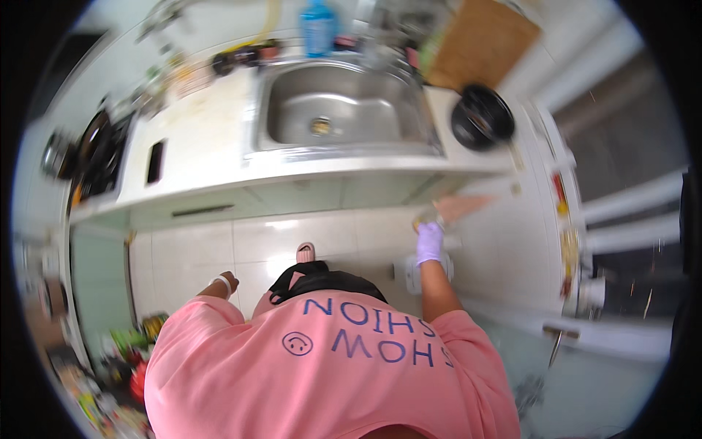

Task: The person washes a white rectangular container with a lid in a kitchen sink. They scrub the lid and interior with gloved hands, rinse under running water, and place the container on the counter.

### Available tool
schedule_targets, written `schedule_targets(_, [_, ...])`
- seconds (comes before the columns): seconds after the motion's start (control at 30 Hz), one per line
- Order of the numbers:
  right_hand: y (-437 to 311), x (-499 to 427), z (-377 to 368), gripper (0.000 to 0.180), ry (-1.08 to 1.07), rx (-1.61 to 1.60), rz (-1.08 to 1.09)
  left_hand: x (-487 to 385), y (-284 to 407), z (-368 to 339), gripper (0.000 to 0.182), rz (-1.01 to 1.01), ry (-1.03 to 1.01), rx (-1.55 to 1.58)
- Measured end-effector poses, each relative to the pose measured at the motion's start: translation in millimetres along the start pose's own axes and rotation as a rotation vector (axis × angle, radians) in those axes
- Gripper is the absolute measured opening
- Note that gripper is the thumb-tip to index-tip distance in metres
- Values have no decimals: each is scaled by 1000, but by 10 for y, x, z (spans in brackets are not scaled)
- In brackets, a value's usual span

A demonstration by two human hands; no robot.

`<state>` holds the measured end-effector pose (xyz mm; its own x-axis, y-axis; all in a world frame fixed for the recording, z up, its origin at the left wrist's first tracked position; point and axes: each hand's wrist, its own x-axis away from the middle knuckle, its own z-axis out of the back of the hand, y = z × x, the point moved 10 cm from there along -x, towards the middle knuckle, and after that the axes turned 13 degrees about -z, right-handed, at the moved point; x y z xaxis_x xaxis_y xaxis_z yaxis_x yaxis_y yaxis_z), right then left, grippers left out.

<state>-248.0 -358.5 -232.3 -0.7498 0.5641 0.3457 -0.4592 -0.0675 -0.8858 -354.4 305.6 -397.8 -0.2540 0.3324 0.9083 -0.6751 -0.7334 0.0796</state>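
Note:
My left hand (230,281), bare with a white band at the wrist, hangs low at my left side over the floor tiles; its fingers look curled and nothing shows in them. My right hand (430,242) wears a light purple glove and is closed around a blurred, partly see-through thing (430,218) below the counter front. A pinkish flat shape (466,207) reaches out to the right from it, too blurred to name. Under my right forearm stands a white, box-like object (412,274) on the floor.
Ahead is a counter with a steel sink (334,110), a blue bottle (318,30), black bowls (482,118), a brown board (482,44) and a dark flat object (156,162). A hob with black cookware (98,153) is far left. Packages (129,340) crowd the lower left; a door handle (560,332) juts out at right.

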Motion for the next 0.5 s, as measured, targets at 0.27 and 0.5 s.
schedule_targets(0.27, [-3361,110,-1976,27,-75,63,732,94,42,-1182,37,136,171,510])
schedule_targets(0.5, [-3182,-894,-3487,20,-354,296,661,928,-61,-599,40,673,895,1597])
